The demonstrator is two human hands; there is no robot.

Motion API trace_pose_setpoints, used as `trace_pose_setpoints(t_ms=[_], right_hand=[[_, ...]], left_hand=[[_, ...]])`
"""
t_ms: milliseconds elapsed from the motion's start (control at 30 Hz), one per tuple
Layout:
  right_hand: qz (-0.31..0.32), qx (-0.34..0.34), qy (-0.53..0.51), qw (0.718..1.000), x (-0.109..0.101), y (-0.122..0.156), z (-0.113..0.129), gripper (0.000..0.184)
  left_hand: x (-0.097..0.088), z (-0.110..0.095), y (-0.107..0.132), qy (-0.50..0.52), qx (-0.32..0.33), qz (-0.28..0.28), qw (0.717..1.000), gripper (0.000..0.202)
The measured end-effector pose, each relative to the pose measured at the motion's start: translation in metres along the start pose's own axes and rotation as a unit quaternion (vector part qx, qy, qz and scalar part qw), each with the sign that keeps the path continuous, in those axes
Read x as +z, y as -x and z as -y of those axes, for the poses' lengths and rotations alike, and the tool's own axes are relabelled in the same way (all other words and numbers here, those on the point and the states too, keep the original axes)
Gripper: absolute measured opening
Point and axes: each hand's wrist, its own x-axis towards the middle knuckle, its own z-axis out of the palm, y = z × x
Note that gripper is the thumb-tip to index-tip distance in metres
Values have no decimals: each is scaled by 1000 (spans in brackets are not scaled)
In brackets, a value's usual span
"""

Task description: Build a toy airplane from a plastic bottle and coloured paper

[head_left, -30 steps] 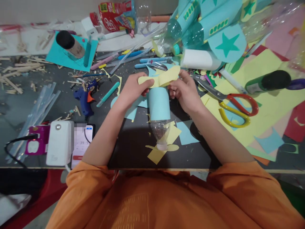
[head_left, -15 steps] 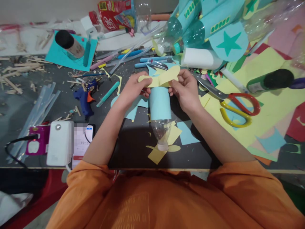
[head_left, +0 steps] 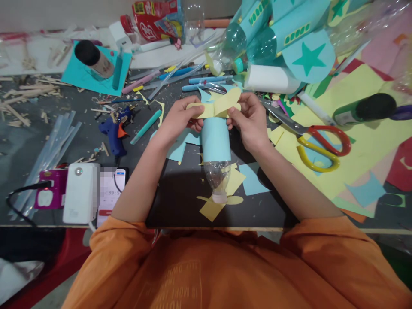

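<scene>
A clear plastic bottle [head_left: 217, 174] lies with its cap toward me, its body wrapped in light blue paper [head_left: 216, 139]. Across the bottle's far end sits a yellow paper strip [head_left: 210, 110] with rounded, leaf-like ends, one flap standing up. My left hand [head_left: 182, 113] pinches the strip's left end, thumb on top and fingers beneath. On the other side my right hand [head_left: 251, 116] pinches the right end in the same way, fingertips beside the blue paper. Yellow paper pieces [head_left: 212, 210] lie under the bottle's neck.
Large scissors [head_left: 317, 146] lie on yellow paper at the right. To the left are a blue glue gun [head_left: 112, 135], glue sticks [head_left: 53, 159], a white power bank [head_left: 80, 193] and a phone [head_left: 111, 193]. Paper-covered bottles [head_left: 267, 43] stand at the back.
Both hands keep their pinch on the yellow strip. The right fingers have shifted very slightly left, and the raised yellow flap tilts a little more upright.
</scene>
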Motion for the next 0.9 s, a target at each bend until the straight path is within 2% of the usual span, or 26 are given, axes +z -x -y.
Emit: trace_pose_setpoints(t_ms=[133,233,300,433,700,900], right_hand=[[0,-50,87,995,-6,-1,10,28],[6,-102,194,976,-9,1,23,24],[32,-125,228,965,-8,4,31,27],[65,-155,248,954,-3,10,37,36],[66,-176,290,938,-3,10,36,34],[58,-154,258,952,-2,10,37,33]], left_hand=[[0,-2,1,9,-8,4,1000,13],[0,-3,2,3,-16,-4,1000,14],[0,-3,1,4,-14,-6,1000,14],[0,3,-2,-1,-5,-3,1000,9],[0,5,-3,-42,1,-14,999,13],[-1,3,-2,-22,-17,-15,1000,12]])
